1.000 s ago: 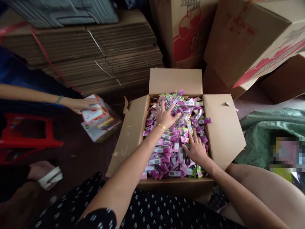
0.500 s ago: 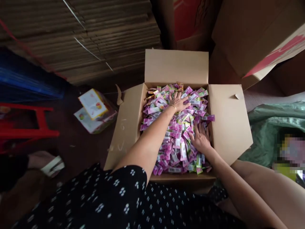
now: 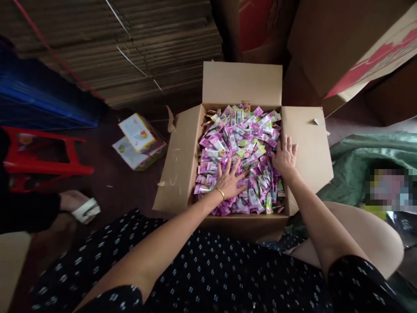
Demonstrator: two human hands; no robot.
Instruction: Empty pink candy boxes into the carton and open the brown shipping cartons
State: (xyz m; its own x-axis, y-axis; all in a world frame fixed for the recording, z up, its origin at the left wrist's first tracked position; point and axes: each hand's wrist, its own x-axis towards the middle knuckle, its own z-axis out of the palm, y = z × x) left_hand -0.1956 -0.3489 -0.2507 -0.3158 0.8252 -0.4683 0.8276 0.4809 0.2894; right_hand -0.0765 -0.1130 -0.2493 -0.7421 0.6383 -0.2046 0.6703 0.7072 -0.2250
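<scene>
Cardboard carton [image 3: 246,224], near center, flaps folded out at far, L & R sides, filled approx. to the rim w/ small shiny packets [image 3: 237,137], mostly pink-purple w/ some green & silver, lying at mixed angles. Person's L hand [image 3: 230,180], gold bracelet [image 3: 220,193] at wrist, lies palm down on packets in the near half, fingers spread & extended, not gripping anything visible. R hand [image 3: 286,157] is at the carton's R edge, btwn packets & R flap [image 3: 308,150]; fingers straight, slightly apart, no packet seen in grasp. Can't tell exactly which surface its palm touches.

Far L: tall stack of flattened cardboard [image 3: 176,48] w/ white & red ties. L of carton, on dark floor [image 3: 130,191]: small printed boxes [image 3: 137,134], one atop another. Farther L: red stool [image 3: 48,150], blue stack [image 3: 45,95] beyond it, & another person's foot in white sandal [image 3: 86,211]. Far R: lg. boxes w/ red print [image 3: 329,48]. R: green sack [image 3: 347,154]; contents pixelated. Near: person's black garment w/ white pattern [image 3: 228,269].
</scene>
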